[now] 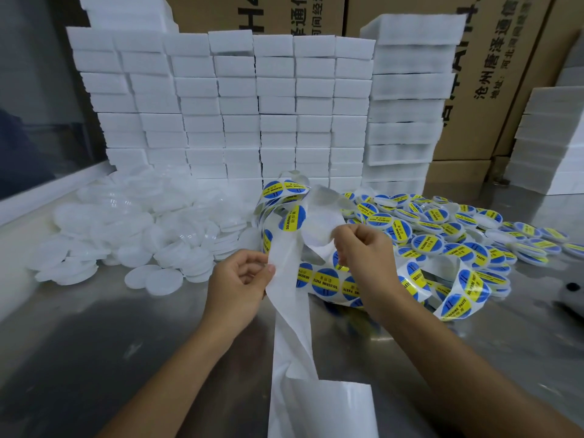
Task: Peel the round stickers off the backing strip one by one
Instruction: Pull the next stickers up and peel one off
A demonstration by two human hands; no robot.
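With the left hand (240, 279) pinching the bare strip (286, 298) taut above the table (110, 343) and the right hand (360, 248) pinching a sticker (319, 230) seen from its white back, peel slowly at a low angle

Place: a small packing or labelling workshop, with goods in bulk.
Bench (94, 343): bare sheet metal, scuffed and reflective, as at an industrial workstation.
Foam blocks (221, 105): white, stacked in many even columns like a wall along the back of the bench.
Cartons (493, 74): large brown shipping boxes with printed Chinese text, stacked behind the foam.
Plain lids (132, 229): a heap of white round caps on the left.
Labelled lids (458, 235): a heap on the right, each bearing a blue-and-yellow "SOLDERING PASTE" sticker.
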